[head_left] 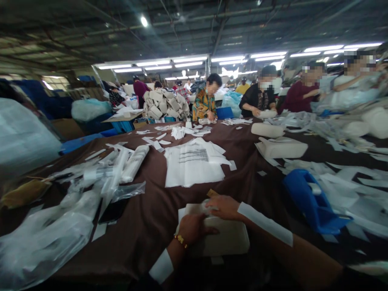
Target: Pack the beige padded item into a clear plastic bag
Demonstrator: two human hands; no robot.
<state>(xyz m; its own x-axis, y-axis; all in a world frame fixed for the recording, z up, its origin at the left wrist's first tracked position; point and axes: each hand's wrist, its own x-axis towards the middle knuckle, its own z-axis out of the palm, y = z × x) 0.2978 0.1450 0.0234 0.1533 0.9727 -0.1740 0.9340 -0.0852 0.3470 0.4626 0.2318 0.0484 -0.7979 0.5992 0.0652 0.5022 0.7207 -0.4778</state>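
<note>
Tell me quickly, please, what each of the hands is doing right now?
Left hand: curled, pressing down on the white padded item.
Right hand: fingers bent, gripping the same item's far edge.

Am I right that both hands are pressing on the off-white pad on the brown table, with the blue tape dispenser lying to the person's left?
Not quite. The head view shows the left hand and right hand both on the off-white pad on the brown table, but the blue tape dispenser lies to the person's right, not left.
</note>
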